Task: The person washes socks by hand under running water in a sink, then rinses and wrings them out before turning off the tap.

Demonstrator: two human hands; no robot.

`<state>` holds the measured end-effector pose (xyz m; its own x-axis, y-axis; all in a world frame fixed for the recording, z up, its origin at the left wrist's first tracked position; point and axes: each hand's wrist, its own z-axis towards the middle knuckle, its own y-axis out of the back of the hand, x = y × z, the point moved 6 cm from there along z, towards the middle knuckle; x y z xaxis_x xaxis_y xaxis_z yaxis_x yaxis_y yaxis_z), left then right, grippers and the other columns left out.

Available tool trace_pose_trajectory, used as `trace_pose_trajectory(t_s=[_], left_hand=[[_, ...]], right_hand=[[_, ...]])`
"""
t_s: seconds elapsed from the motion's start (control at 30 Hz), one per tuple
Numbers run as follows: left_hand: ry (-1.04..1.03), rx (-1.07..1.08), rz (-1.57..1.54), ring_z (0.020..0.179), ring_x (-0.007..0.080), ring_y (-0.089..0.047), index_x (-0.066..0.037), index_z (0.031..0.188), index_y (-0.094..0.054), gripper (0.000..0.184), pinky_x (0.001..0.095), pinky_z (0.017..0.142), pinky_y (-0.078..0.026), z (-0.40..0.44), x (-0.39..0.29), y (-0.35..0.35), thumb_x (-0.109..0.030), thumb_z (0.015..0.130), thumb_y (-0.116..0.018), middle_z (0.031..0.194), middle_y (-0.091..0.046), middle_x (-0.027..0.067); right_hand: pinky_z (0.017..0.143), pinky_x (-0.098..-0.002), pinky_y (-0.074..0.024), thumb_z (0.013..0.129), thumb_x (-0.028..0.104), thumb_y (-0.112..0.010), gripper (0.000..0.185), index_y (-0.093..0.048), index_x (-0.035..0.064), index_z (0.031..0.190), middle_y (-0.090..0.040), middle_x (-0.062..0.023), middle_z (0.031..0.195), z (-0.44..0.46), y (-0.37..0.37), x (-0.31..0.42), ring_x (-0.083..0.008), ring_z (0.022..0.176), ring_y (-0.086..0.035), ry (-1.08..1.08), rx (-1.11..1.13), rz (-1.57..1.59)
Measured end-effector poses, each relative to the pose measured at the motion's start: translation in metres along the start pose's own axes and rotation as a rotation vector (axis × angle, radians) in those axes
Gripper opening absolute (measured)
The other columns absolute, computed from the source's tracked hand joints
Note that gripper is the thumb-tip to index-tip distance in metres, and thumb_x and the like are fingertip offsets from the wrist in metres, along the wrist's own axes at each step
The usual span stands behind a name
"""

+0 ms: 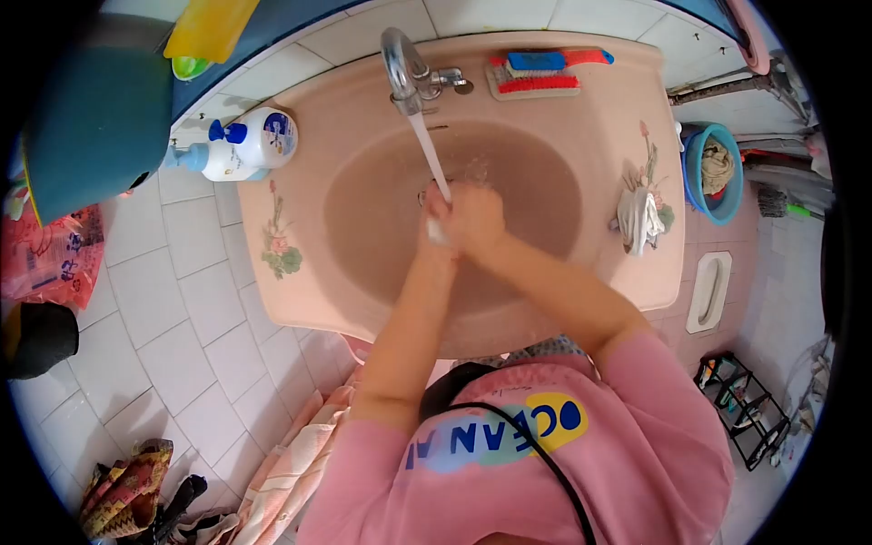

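Water from the chrome faucet (400, 68) runs in a stream onto my two hands, which are pressed together over the pink sink basin (363, 218). My left hand (437, 207) is closed, with a small white thing (438, 232) at it, too small to tell whether cloth, soap or foam. Wrapped against it from the right, my right hand (478, 216) has its fingers curled and partly hidden.
Pump bottles (236, 147) stand at the sink's left edge. Brushes (545, 74) lie behind the basin. A crumpled white cloth (640, 220) rests on the right rim, near a blue bucket (692, 177). A black rack (740, 409) is at lower right.
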<state>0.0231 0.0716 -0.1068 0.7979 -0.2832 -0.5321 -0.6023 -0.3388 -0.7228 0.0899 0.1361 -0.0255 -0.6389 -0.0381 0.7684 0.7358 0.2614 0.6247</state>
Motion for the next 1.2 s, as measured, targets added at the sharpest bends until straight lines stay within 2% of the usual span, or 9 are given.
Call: trace_pose_trajectory(t_s=[0.17, 0.23, 0.43, 0.53, 0.83, 0.93, 1.07, 1.17, 1.2], left_hand=[[0.284, 0.342, -0.470, 0.088, 0.0197, -0.057, -0.011, 0.103, -0.055, 0.029, 0.0329, 0.079, -0.047, -0.004, -0.006, -0.027, -0.034, 0.094, -0.041, 0.095, -0.059, 0.0043], [0.137, -0.437, -0.398, 0.090, 0.0198, -0.057, -0.011, 0.104, -0.055, 0.033, 0.0340, 0.079, -0.047, -0.007, -0.011, -0.027, -0.040, 0.092, -0.042, 0.096, -0.059, 0.0051], [0.063, -0.391, -0.517, 0.114, 0.0287, -0.046, -0.008, 0.118, -0.046, 0.050, 0.0437, 0.098, -0.036, -0.010, -0.041, -0.024, -0.048, 0.093, -0.029, 0.124, -0.049, 0.0121], [0.042, -0.282, -0.457, 0.105, 0.0282, -0.051, -0.008, 0.113, -0.052, 0.049, 0.0465, 0.094, -0.039, 0.002, -0.030, 0.003, -0.047, 0.093, -0.030, 0.111, -0.055, 0.0115], [0.389, 0.377, -0.486, 0.094, 0.0260, -0.056, -0.009, 0.113, -0.049, 0.033, 0.0437, 0.086, -0.047, 0.017, -0.002, 0.010, -0.034, 0.094, -0.038, 0.105, -0.056, 0.0102], [0.100, -0.292, -0.408, 0.104, 0.0250, -0.054, -0.008, 0.113, -0.051, 0.031, 0.0396, 0.091, -0.044, 0.005, -0.005, -0.011, -0.029, 0.094, -0.038, 0.110, -0.057, 0.0103], [0.174, -0.436, -0.316, 0.082, 0.0160, -0.056, -0.012, 0.090, -0.056, 0.025, 0.0316, 0.073, -0.047, 0.000, -0.005, -0.014, -0.036, 0.091, -0.047, 0.082, -0.058, 0.0021], [0.074, 0.548, -0.549, 0.090, 0.0191, -0.055, -0.009, 0.102, -0.053, 0.028, 0.0334, 0.078, -0.047, 0.001, -0.014, -0.018, -0.030, 0.094, -0.036, 0.095, -0.056, 0.0057], [0.139, 0.423, -0.502, 0.087, 0.0179, -0.054, -0.009, 0.100, -0.052, 0.027, 0.0314, 0.075, -0.046, -0.003, -0.016, -0.014, -0.030, 0.094, -0.036, 0.092, -0.055, 0.0047]], right_hand=[[0.059, -0.0400, -0.0465, 0.079, 0.040, -0.057, 0.032, -0.064, 0.0083, 0.077, -0.060, -0.0166, 0.068, -0.019, -0.014, -0.004, -0.0337, 0.066, -0.059, 0.078, -0.046, 0.118], [0.062, -0.0380, -0.0468, 0.080, 0.043, -0.057, 0.035, -0.064, 0.0083, 0.083, -0.061, -0.0159, 0.070, 0.020, -0.019, -0.042, -0.0312, 0.069, -0.061, -0.089, -0.034, 0.172], [0.076, -0.0339, -0.0440, 0.075, 0.037, -0.067, 0.039, -0.058, 0.0056, 0.096, -0.059, -0.0138, 0.100, 0.005, -0.025, -0.053, -0.0270, 0.090, -0.056, -0.682, 0.327, 1.108], [0.074, -0.0353, -0.0447, 0.066, 0.022, -0.073, 0.028, -0.054, 0.0039, 0.078, -0.058, -0.0139, 0.104, -0.002, 0.007, -0.017, -0.0298, 0.093, -0.055, 0.174, -0.045, 0.401], [0.063, -0.0354, -0.0460, 0.070, 0.015, -0.066, 0.014, -0.054, 0.0070, 0.069, -0.062, -0.0092, 0.084, -0.070, 0.009, 0.055, -0.0298, 0.077, -0.059, 0.462, 0.178, 0.215], [0.057, -0.0383, -0.0450, 0.069, 0.018, -0.066, 0.015, -0.056, 0.0064, 0.071, -0.060, -0.0126, 0.073, 0.006, 0.008, -0.002, -0.0313, 0.067, -0.059, 0.120, -0.116, 0.124], [0.060, -0.0387, -0.0469, 0.071, 0.019, -0.062, 0.010, -0.059, 0.0100, 0.075, -0.062, -0.0126, 0.075, -0.001, 0.005, -0.004, -0.0324, 0.071, -0.060, 0.002, -0.039, 0.158], [0.060, -0.0390, -0.0471, 0.070, 0.018, -0.063, 0.010, -0.059, 0.0098, 0.074, -0.062, -0.0129, 0.074, -0.057, 0.005, 0.035, -0.0335, 0.070, -0.060, 0.251, 0.099, 0.276], [0.060, -0.0390, -0.0471, 0.070, 0.018, -0.063, 0.010, -0.059, 0.0098, 0.074, -0.062, -0.0129, 0.074, -0.053, 0.001, 0.036, -0.0335, 0.070, -0.060, 0.255, 0.097, 0.275]])
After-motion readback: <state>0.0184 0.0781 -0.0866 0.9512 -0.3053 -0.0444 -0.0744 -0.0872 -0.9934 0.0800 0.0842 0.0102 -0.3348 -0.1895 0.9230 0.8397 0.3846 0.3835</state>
